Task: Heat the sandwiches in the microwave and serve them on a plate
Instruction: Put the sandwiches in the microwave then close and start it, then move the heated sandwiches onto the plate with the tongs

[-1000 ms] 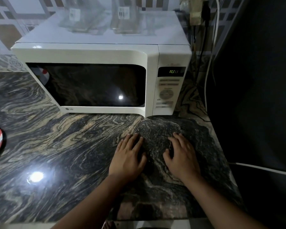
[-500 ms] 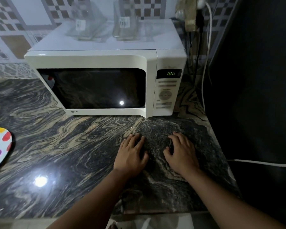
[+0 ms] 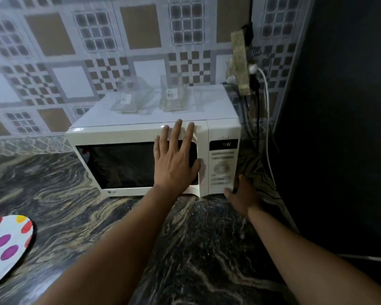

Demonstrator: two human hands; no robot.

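Note:
The white microwave (image 3: 130, 133) stands at the back of the marble counter with its door closed, its window dark and its display lit. No sandwich shows through the window. My left hand (image 3: 174, 159) lies flat on the right part of the door, fingers straight and spread, fingertips at the door's top edge. My right hand (image 3: 243, 199) rests against the microwave's lower right corner, thumb at the front under the control panel, fingers along the side. A white plate with coloured dots (image 3: 7, 245) lies at the counter's left edge with nothing visible on it.
Two clear glass containers (image 3: 132, 100) (image 3: 174, 95) sit on top of the microwave. A power strip (image 3: 241, 62) with plugs and cables hangs on the tiled wall to its right. A tall dark appliance (image 3: 339, 128) closes off the right side.
Both hands have lifted off the counter: the left now lies on the microwave door, the right sits at its lower right corner. The camera has tilted up, showing more wall.

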